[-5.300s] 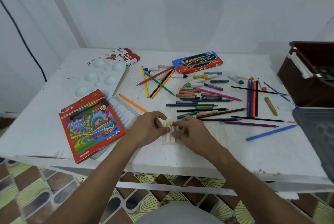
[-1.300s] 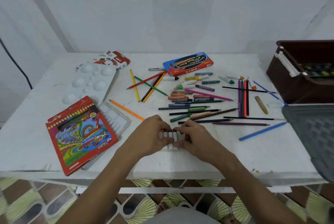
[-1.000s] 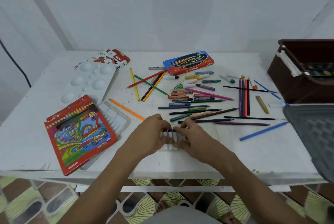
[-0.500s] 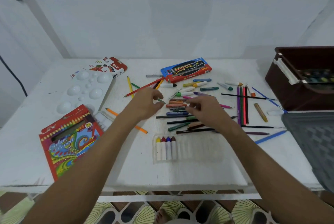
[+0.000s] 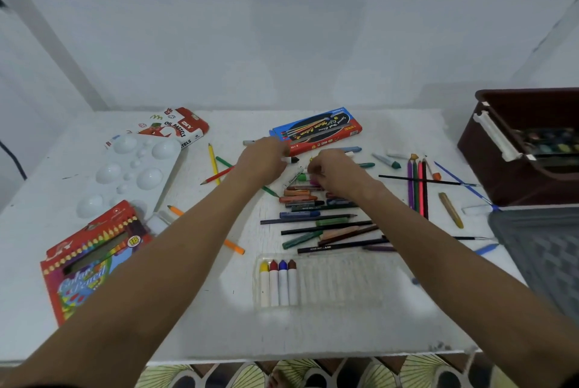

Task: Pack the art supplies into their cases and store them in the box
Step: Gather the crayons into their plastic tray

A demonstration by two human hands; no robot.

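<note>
Head view: four pastels [image 5: 278,282] now sit in your tray [image 5: 338,282] near the table [image 5: 219,334] edge. Both hands left it for the pile. Right hand [image 5: 336,173] pinches another pastel; left hand's [image 5: 262,159] grip I cannot tell.

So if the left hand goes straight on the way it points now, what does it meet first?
Probably the blue marker box. The left hand reaches away from the person, its fingers already close to that box's near edge; depth is unclear, so contact cannot be told.
</note>
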